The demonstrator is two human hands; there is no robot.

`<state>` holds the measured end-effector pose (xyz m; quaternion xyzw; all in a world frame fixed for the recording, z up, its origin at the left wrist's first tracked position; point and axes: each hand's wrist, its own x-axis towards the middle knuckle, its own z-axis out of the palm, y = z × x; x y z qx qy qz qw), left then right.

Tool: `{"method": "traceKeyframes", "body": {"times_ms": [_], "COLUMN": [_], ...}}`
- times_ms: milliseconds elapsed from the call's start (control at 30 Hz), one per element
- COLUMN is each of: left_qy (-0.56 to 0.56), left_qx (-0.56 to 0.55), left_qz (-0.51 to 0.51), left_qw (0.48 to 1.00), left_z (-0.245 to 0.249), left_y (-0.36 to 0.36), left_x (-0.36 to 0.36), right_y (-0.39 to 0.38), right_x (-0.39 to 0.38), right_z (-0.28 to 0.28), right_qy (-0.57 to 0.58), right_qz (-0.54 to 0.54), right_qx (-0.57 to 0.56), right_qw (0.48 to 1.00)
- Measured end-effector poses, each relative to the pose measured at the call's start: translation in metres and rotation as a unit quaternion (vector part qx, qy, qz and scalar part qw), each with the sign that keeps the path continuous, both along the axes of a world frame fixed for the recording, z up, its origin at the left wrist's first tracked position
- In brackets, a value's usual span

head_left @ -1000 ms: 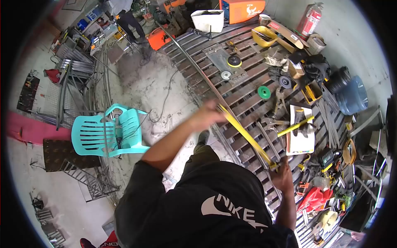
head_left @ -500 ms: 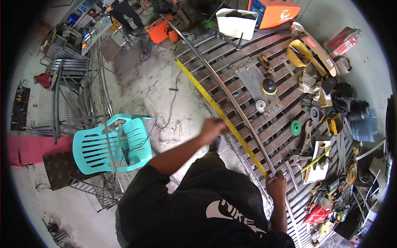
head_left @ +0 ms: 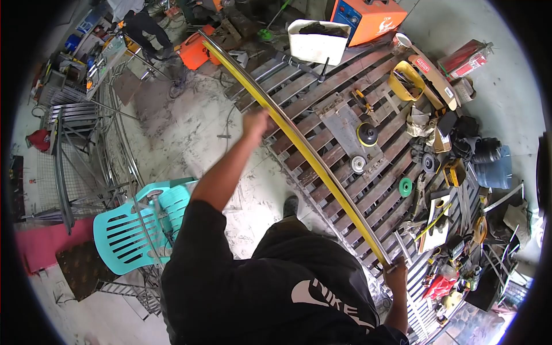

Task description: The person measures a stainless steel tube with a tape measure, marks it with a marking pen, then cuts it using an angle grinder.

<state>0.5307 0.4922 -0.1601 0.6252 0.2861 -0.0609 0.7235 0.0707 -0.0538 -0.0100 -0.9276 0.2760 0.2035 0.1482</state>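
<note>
A long metal tube lies slantwise over the slatted metal bench. A yellow tape measure blade is stretched along its near side, reaching almost to the tube's far end. At the near end, my right hand is closed around the tape, where it meets the tube end. My left hand, smeared by motion, is beside the middle-far stretch of the blade; whether its fingers touch the blade I cannot make out.
Grinding discs, a yellow container, a white bin and an orange machine stand on or by the bench. Tools crowd its right side. A turquoise chair is at left. Farther back, another person bends down.
My left hand has moved up and away along the tape. The blade, formerly apart from the tube at its far end, now lies alongside it. The view has shifted slightly.
</note>
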Motion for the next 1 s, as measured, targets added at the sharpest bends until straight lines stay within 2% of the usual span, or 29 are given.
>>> {"method": "traceKeyframes", "body": {"times_ms": [33,100,167,200,267,367,467,667,767,1000], "left_qy": [-0.039,0.007,0.007,0.012,0.019,0.014,0.022,0.045,0.047,0.046], "left_qx": [-0.025,-0.027,0.024,0.015,0.001,-0.009,0.035,0.049,0.056,0.033], "left_qz": [0.036,0.055,0.046,0.054,0.068,0.121,0.11,0.048,0.042,0.06], "left_qw": [0.998,0.998,0.999,0.998,0.997,0.993,0.993,0.997,0.996,0.997], "left_z": [0.001,-0.005,-0.007,-0.016,-0.036,-0.034,-0.027,-0.019,-0.027,-0.016], "left_y": [0.02,0.049,0.053,0.055,0.057,0.055,0.058,0.059,0.06,0.055], "left_x": [0.029,0.072,0.091,0.099,0.115,0.122,0.125,0.122,0.126,0.124], "right_y": [-0.006,-0.014,-0.02,-0.019,0.008,0.019,0.015,0.007,0.007,0.008], "right_x": [-0.005,-0.013,-0.018,-0.019,0.004,0.022,0.029,0.034,0.039,0.04], "right_z": [0.001,-0.005,-0.025,-0.034,-0.025,-0.032,-0.042,-0.038,-0.035,-0.036], "right_qy": [-0.006,-0.037,-0.083,-0.113,-0.103,-0.093,-0.107,-0.113,-0.089,-0.106], "right_qz": [-0.013,-0.019,-0.007,0.027,0.012,0.008,0.035,0.034,0.004,0.031], "right_qx": [-0.003,0.003,0.018,0.006,0.005,-0.005,-0.014,-0.017,0.001,-0.015], "right_qw": [1.0,0.999,0.996,0.993,0.995,0.996,0.994,0.993,0.996,0.994]}}
